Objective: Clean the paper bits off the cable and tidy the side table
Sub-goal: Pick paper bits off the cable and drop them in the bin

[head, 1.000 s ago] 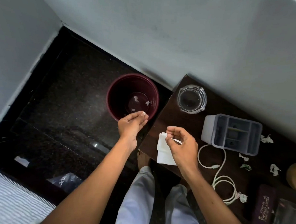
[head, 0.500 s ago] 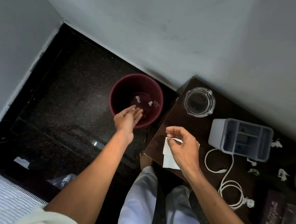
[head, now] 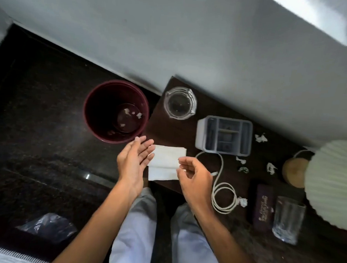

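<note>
Looking down, you have your left hand [head: 136, 161] released, fingers straight and close together, its fingertips over the left edge of the folded white paper tissue [head: 165, 163] that lies on the near corner of the dark wooden bench [head: 168, 129]. Your right hand [head: 194, 176] sits at the tissue's right edge with its fingers loosely curled; whether they pinch the tissue cannot be told.

Just right of that hand, the white cable [head: 213, 194] runs from beside the grey compartment organiser [head: 223, 135] down to a loose coil, and a crumpled white paper bit [head: 242, 201] clings to the coil's right side. More paper bits [head: 260, 138] are scattered on the bench to the right of the organiser. A clear glass ashtray [head: 180, 105] stands at the far left corner.

On the floor left of the bench is the round maroon bin [head: 101, 107], with a few paper scraps [head: 138, 115] at its bottom.

Along the right you see a dark purple case [head: 263, 208], a clear ribbed glass tumbler [head: 287, 219] and a lamp with a pale pleated shade [head: 330, 183].
</note>
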A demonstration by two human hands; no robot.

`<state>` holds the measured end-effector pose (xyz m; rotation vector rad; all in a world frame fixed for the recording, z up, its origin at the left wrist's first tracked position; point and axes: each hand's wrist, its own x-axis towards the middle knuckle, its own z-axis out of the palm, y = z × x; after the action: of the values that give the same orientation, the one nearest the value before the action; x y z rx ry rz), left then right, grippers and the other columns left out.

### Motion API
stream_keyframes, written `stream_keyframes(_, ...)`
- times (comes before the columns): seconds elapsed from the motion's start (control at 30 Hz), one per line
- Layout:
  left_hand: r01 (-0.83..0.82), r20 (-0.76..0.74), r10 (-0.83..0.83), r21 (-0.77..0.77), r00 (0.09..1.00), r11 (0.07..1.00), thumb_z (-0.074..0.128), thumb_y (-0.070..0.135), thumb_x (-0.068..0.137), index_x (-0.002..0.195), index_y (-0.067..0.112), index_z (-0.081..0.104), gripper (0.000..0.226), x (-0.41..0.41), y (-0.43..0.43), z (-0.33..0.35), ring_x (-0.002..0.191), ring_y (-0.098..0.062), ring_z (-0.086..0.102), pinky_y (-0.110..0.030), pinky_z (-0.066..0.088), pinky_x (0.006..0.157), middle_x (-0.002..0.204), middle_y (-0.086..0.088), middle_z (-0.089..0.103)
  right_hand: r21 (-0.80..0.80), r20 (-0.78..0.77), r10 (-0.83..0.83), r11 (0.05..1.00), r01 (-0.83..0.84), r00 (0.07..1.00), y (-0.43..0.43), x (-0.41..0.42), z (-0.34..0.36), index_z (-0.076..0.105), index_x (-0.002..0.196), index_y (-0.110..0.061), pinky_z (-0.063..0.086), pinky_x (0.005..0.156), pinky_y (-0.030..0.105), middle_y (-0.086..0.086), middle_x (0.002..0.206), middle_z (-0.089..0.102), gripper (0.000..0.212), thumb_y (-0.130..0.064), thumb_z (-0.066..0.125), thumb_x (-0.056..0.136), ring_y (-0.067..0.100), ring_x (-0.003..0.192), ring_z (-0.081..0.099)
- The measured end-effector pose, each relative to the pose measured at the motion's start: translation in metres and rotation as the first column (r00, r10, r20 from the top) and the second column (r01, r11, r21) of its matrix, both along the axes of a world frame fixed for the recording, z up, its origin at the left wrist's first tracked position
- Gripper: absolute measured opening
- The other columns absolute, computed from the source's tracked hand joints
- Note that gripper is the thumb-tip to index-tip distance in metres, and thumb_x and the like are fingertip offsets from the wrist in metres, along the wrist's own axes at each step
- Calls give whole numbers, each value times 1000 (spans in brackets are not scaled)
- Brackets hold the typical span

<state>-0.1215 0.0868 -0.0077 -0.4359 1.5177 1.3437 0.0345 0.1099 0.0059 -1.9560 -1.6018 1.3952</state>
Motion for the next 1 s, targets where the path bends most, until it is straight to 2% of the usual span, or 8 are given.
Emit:
stream_keyframes(0.13, 105, 31, -105, -4, 994, 994, 52, 24, 105, 102, 14, 70, 21, 54, 4, 10, 75, -11, 74, -21, 60, 69, 89, -4, 78, 34, 130, -84, 996, 80, 988, -3, 56, 4, 74, 100, -15, 47, 68, 1, -3, 95, 74, 23, 0, 69, 84, -2, 81, 67)
stream_keyframes(0.3, 281, 52, -280, -22, 959, 959, 52, 20, 105, 107, 16, 70, 19, 112, 4, 10, 77, -8, 74, -22, 60, 72, 91, -2, 79, 58, 289, -93, 995, 80, 953, -2, 123, 7, 73, 101, -13, 41, 64, -3, 2, 96, 72, 24, 1, 64, 83, -4, 76, 63)
stream_keyframes(0.37, 338, 52, -337, -31, 940, 941, 50, 19, 106, 109, 16, 70, 20, 129, 5, 10, 77, -8, 73, -23, 59, 74, 94, -3, 79, 42, 357, -15, 999, 0, 934, -2, 145, 7, 72, 105, -10, 43, 69, 4, 5, 99, 72, 25, 2, 66, 84, 8, 81, 66)
stream_keyframes(0.43, 376, 55, -374, -42, 926, 926, 50, 17, 106, 112, 13, 69, 21, 145, 7, 10, 76, -10, 72, -25, 58, 76, 94, -4, 78, 9, 427, 67, 997, -79, 902, -1, 166, 6, 71, 109, -8, 45, 77, 20, 9, 103, 72, 26, 2, 65, 85, 22, 93, 67)
stream_keyframes(0.57, 425, 46, -424, -44, 905, 904, 56, 19, 103, 108, 12, 70, 17, 167, 7, 12, 76, -11, 71, -25, 59, 74, 88, -2, 79, -162, 555, 282, 959, -231, 782, 6, 192, 3, 66, 123, -8, 48, 91, 34, 15, 116, 70, 33, -5, 61, 91, 33, 110, 63)
stream_keyframes(0.63, 438, 40, -437, -32, 899, 898, 57, 21, 103, 107, 12, 71, 17, 174, 6, 13, 75, -11, 70, -25, 59, 74, 87, -2, 79, -224, 596, 359, 933, -281, 718, 9, 195, 3, 65, 124, -10, 49, 91, 36, 15, 117, 70, 32, -10, 62, 92, 33, 111, 64)
stream_keyframes(0.77, 448, 30, -447, -35, 894, 894, 57, 21, 103, 108, 12, 72, 19, 182, 2, 12, 76, -11, 71, -28, 58, 78, 88, -3, 79, -274, 657, 454, 888, -370, 602, 8, 188, 5, 64, 107, -11, 52, 79, 36, 13, 105, 72, 13, -13, 59, 95, 32, 103, 68)
stream_keyframes(1.0, 453, 14, -453, -32, 892, 891, 57, 22, 103, 105, 16, 74, 18, 181, -7, 8, 78, -12, 73, -25, 61, 76, 87, -2, 80, -282, 680, 497, 856, -433, 540, 6, 184, 1, 60, 109, -8, 52, 81, 40, 15, 107, 68, 17, -4, 47, 99, 34, 104, 67)
